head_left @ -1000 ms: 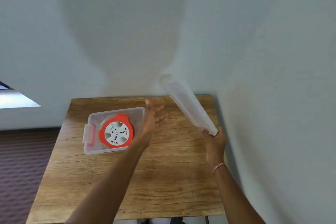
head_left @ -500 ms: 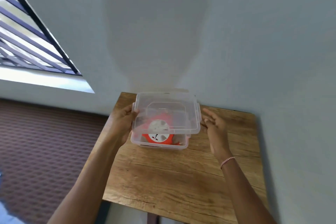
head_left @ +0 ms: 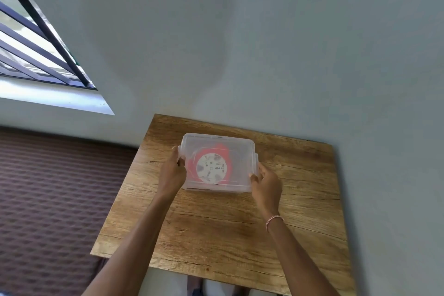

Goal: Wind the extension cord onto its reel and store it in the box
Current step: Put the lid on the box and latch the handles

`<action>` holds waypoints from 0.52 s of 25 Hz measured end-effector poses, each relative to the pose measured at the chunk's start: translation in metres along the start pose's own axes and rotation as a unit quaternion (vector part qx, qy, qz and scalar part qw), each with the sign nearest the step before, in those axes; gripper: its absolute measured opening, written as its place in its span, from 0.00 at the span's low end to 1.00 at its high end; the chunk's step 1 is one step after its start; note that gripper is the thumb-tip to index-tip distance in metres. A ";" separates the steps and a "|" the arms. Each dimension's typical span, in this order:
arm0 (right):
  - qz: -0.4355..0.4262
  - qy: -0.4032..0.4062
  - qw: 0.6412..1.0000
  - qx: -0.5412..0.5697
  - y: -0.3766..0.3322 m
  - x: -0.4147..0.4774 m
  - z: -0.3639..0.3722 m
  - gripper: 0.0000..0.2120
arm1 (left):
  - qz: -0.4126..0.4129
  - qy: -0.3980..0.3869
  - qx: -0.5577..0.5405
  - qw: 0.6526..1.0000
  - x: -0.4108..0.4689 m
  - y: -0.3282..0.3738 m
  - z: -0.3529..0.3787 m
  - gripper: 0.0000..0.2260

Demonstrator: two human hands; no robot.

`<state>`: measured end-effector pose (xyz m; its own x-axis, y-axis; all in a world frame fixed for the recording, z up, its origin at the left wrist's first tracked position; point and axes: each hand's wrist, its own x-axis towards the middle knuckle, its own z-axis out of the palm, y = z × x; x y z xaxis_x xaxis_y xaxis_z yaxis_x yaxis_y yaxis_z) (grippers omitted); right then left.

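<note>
A clear plastic box point(head_left: 242, 149) sits on the wooden table point(head_left: 240, 223) with its translucent lid lying flat on top. Through the lid shows the red and white extension cord reel point(head_left: 211, 168), lying flat inside. My left hand point(head_left: 171, 172) grips the box's left end, thumb at the lid's edge. At the near right corner, my right hand point(head_left: 266, 184) holds the box, fingers curled against the lid's rim. The side latches are hidden by my hands.
The table stands in a corner, with grey walls point(head_left: 312, 55) behind it and along its right side. A barred window point(head_left: 36, 50) is at upper left. Patterned dark floor point(head_left: 48, 199) lies to the left of the table.
The lid, held tilted above the box a second ago, has come down flat onto it. Both hands have closed onto the box's ends, and my view has swung left.
</note>
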<state>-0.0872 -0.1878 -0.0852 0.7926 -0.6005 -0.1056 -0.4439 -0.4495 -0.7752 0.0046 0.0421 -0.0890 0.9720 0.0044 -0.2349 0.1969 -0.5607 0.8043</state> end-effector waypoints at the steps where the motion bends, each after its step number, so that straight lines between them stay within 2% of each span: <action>1: -0.003 -0.001 1.000 -0.002 0.001 -0.002 0.002 0.21 | -0.002 -0.002 -0.003 1.000 0.003 -0.002 -0.001 0.12; 9: -0.019 0.014 0.999 -0.024 0.007 -0.004 0.010 0.18 | 0.039 -0.020 0.027 0.999 0.009 -0.015 -0.005 0.10; 13: -0.029 0.010 0.997 -0.077 0.010 -0.008 0.017 0.23 | 0.053 -0.021 0.014 0.998 0.008 -0.024 -0.006 0.09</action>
<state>-0.0906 -0.1763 -0.1027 0.8113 -0.5825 -0.0498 -0.4573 -0.5791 -0.6749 0.0082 0.0606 -0.1069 0.9810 -0.0906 -0.1713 0.0881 -0.5790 0.8105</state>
